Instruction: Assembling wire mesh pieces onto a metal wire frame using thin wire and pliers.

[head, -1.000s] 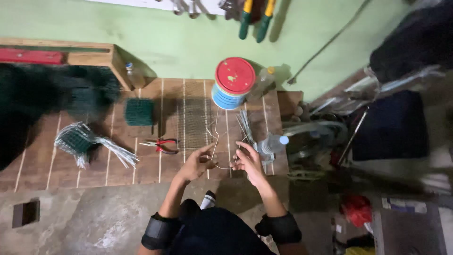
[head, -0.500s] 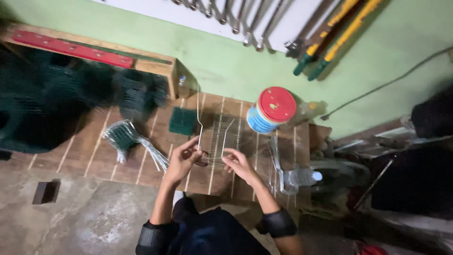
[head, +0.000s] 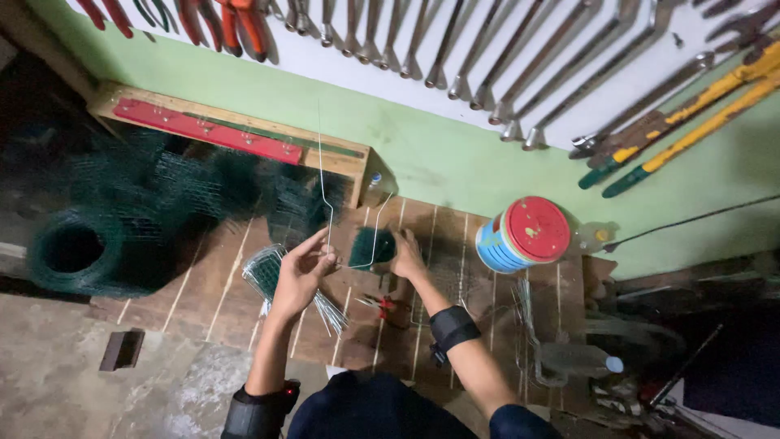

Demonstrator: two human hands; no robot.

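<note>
- The left hand [head: 302,272] has its grip pinched on a thin bent wire [head: 323,183]; the thumb and forefinger close on it near its lower bend, and the long straight part rises from the fingers toward the far wall.
- The wire runs on from the pinch to the right, past a small dark green block [head: 372,247], and turns up in a short tilted end just above that block.
- The right hand [head: 409,256] lies just right of the green block, fingers curled against it; whether its grip also clasps the wire cannot be told.
- Both hands hover over the middle of the wooden tabletop [head: 219,293].
- A bundle of cut wires [head: 280,280] lies on the tabletop under the left hand, fanning toward the near edge.
- Red-handled pliers [head: 382,305] lie near the near edge, between the forearms.
- A can with a red lid [head: 524,234] stands toward the far right corner.
- Rolls of green mesh [head: 77,252] crowd the left edge.
- Wrenches [head: 487,57] hang on the wall.
</note>
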